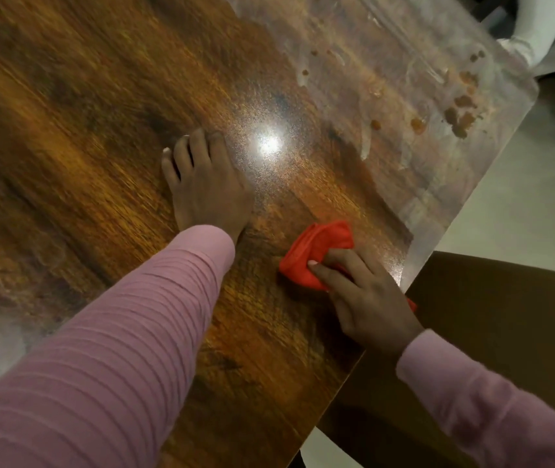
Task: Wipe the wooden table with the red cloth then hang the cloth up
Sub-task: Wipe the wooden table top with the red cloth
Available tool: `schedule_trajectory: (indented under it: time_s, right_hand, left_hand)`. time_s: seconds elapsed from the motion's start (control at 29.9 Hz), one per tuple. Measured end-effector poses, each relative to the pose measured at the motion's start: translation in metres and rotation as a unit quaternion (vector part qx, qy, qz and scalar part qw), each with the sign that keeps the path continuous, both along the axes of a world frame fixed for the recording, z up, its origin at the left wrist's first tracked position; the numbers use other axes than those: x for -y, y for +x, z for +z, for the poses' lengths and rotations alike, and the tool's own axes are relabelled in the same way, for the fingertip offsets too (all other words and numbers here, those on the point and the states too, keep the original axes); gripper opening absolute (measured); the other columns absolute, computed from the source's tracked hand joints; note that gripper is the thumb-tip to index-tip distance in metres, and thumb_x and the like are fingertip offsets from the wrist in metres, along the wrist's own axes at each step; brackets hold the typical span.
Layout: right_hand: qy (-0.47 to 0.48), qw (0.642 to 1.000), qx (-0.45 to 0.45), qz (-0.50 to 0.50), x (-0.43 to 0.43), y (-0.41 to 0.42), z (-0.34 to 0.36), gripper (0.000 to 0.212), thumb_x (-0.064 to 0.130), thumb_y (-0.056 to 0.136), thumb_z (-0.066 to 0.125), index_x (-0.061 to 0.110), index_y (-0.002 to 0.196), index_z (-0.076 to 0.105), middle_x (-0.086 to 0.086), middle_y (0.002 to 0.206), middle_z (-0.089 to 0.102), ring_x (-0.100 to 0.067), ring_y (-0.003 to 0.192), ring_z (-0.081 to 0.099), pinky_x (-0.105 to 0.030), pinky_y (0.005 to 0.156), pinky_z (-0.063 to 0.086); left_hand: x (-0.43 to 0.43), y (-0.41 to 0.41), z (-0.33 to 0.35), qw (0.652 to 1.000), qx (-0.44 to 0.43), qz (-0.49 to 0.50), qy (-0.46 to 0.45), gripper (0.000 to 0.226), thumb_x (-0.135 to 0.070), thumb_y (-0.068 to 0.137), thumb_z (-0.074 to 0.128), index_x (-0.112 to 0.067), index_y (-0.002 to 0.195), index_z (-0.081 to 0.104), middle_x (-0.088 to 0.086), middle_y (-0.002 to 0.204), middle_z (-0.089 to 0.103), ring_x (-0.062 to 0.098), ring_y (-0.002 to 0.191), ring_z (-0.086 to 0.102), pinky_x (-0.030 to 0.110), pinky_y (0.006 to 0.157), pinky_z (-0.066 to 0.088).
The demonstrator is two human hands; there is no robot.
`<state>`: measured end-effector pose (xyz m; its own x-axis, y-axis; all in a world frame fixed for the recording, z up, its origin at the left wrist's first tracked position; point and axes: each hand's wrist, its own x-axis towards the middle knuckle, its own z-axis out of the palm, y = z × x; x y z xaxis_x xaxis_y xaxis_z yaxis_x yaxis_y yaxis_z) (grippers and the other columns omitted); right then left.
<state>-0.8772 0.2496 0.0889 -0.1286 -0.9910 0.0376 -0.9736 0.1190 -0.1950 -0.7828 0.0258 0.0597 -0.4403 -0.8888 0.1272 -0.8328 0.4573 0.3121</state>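
The wooden table (83, 136) fills most of the head view, dark brown with a bright light glare near its middle. A bunched red cloth (320, 249) lies on the table near its right edge. My right hand (367, 298) presses down on the cloth, fingers curled over it. Resting flat on the wood to the left of the cloth is my left hand (205, 187), fingers apart and holding nothing. Brown food crumbs and smears (461, 113) dot a whitish, streaked patch at the table's far right corner.
A dark brown chair seat (492, 315) stands close beside the table's right edge, below my right hand. Pale floor (505, 204) shows beyond that edge. Something white (546, 32) sits at the top right past the table corner.
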Motion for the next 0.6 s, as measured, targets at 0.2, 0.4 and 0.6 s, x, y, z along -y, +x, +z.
schedule_trajectory:
  time_s: [0.2,0.4,0.6]
  right_hand:
    - [0.016,0.994,-0.064,-0.086,0.018,-0.066,0.008,0.035,0.011,0.088,0.055,0.003,0.121,0.061,-0.021,0.117,0.057,-0.04,0.106,0.052,-0.049,0.091,0.044]
    - [0.007,0.986,-0.039,-0.164,0.02,-0.06,0.005,0.036,0.011,0.089,0.055,0.01,0.125,0.058,-0.013,0.124,0.052,-0.035,0.115,0.044,-0.043,0.096,0.039]
    - [0.001,1.0,-0.017,-0.024,-0.013,0.005,-0.007,0.038,0.024,0.09,0.041,0.012,0.121,0.06,-0.009,0.118,0.058,-0.027,0.101,0.049,-0.037,0.085,0.044]
  left_hand:
    - [-0.008,0.004,0.006,0.999,-0.007,-0.031,-0.031,0.057,-0.028,0.08,0.026,-0.012,0.128,0.05,0.012,0.135,0.048,0.034,0.126,0.041,0.053,0.112,0.024]
    - [-0.039,-0.005,0.012,0.999,-0.034,-0.035,-0.013,0.068,-0.037,0.069,0.02,-0.014,0.123,0.055,0.011,0.132,0.051,0.034,0.124,0.043,0.052,0.11,0.025]
    - [-0.079,-0.04,0.013,0.997,-0.067,0.016,0.026,0.046,-0.014,0.079,0.051,-0.017,0.125,0.056,0.008,0.135,0.051,0.031,0.126,0.043,0.049,0.111,0.024]
